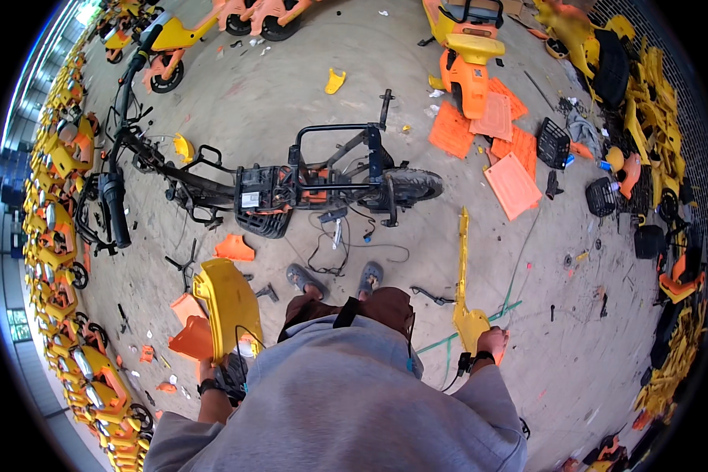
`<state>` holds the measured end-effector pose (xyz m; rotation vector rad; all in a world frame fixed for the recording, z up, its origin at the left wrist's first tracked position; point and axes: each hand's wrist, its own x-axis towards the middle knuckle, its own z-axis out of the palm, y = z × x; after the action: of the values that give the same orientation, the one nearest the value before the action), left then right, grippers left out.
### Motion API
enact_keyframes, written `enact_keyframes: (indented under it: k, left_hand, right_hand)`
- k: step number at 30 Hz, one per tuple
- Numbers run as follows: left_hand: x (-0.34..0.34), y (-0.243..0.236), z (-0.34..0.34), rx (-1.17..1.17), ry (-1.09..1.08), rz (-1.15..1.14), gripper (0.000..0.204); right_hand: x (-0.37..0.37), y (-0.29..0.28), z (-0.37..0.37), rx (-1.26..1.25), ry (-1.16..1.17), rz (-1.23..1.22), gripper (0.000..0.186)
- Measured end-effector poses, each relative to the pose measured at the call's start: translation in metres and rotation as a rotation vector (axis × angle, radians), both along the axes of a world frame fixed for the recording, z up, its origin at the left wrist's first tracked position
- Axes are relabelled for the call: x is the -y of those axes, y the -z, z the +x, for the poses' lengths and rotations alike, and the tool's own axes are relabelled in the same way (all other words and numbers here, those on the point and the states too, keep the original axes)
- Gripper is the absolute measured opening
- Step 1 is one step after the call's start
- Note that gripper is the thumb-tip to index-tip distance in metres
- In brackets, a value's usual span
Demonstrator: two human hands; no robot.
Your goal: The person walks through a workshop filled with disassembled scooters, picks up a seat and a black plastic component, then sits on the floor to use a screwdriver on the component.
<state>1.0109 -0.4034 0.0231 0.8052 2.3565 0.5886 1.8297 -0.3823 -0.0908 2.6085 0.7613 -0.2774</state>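
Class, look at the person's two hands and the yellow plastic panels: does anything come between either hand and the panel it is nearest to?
Nothing visible does. The right hand grips the long yellow panel directly. The left hand is at the base of the curved yellow panel, though its fingers are partly hidden.

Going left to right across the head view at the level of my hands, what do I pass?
Row of yellow-orange bikes → orange panel → yellow cover in the left hand → grey shirt → right hand holding a long yellow trim piece → heap of yellow parts.
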Motion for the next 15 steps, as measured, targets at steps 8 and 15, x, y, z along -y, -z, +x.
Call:
enact_keyframes:
  k: [8,15]
  left_hand:
    - [-0.107,-0.087,0.101,0.316,-0.189,0.094,0.029]
    - [-0.169,-0.089,0.090,0.809,-0.624,0.119,0.036]
  right_hand:
    - [-0.066,0.011,-0.080,-0.718,-0.036,0.355,0.026]
    - [-0.164,-0.091,-0.127,-1.285,-0.094,0.533,0.030]
